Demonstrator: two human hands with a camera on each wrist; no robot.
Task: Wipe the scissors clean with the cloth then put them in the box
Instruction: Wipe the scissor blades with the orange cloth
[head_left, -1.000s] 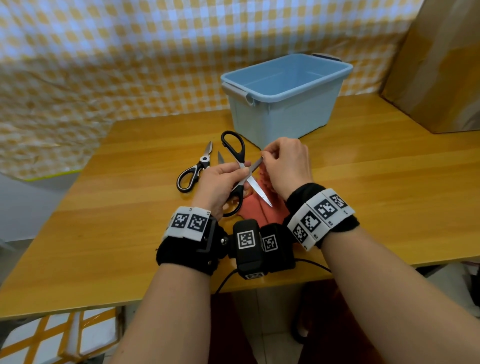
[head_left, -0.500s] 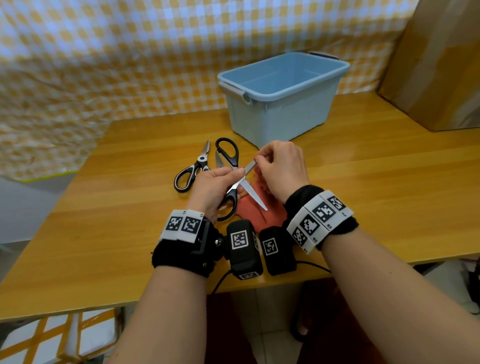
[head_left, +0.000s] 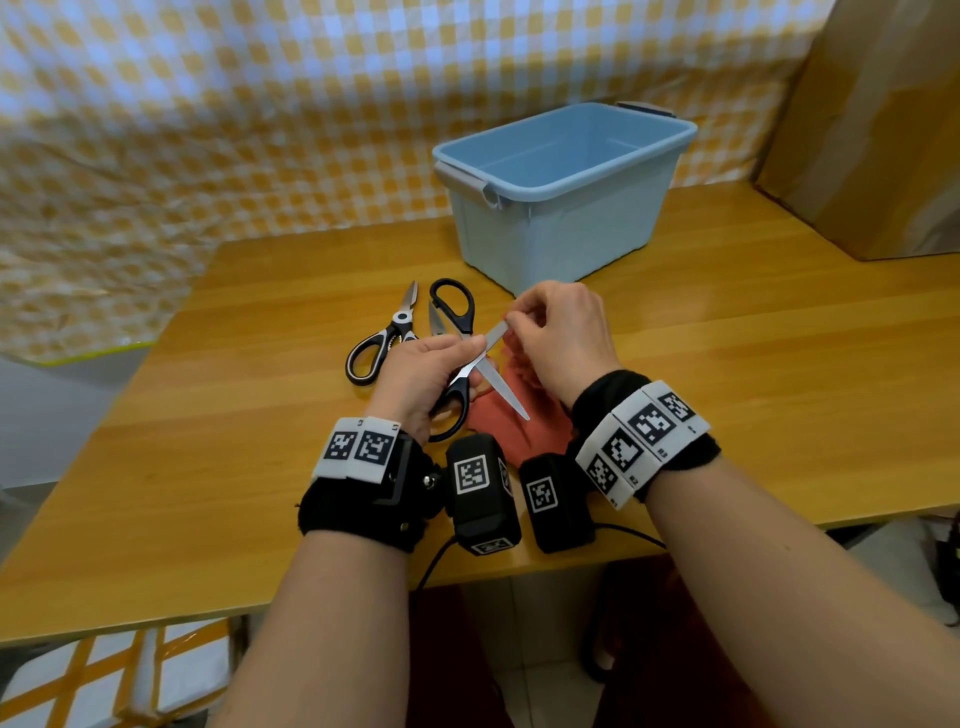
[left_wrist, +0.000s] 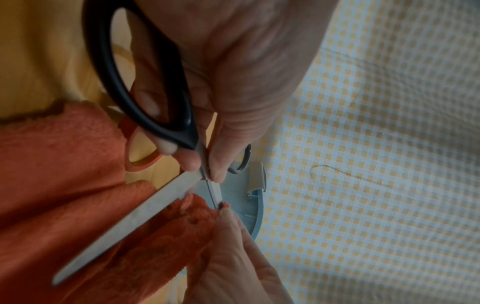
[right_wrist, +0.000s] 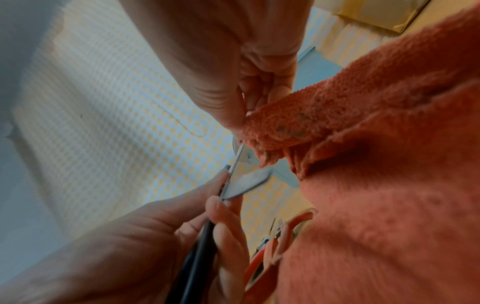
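Observation:
Black-handled scissors (head_left: 453, 312) are spread wide open above the table. My left hand (head_left: 460, 351) grips them at the pivot and the lower handle loop (left_wrist: 145, 82). One bare blade (head_left: 506, 397) points back toward me over the orange cloth (head_left: 496, 428). My right hand (head_left: 514, 325) pinches a fold of the cloth (right_wrist: 285, 127) round the other blade (head_left: 496, 332) near its tip. The light blue box (head_left: 561, 208) stands open just behind the hands, with nothing visible inside.
A second pair of scissors with black-and-white handles (head_left: 382, 340) lies on the wooden table (head_left: 753, 338) left of my hands. A red scissor handle (left_wrist: 140, 150) pokes out from under the cloth. A cardboard box (head_left: 883, 130) stands at the far right. Checked fabric hangs behind.
Both hands and the open scissors have shifted slightly left and toward me. The right hand stays pinched with the cloth on the upper blade, a little closer to the pivot.

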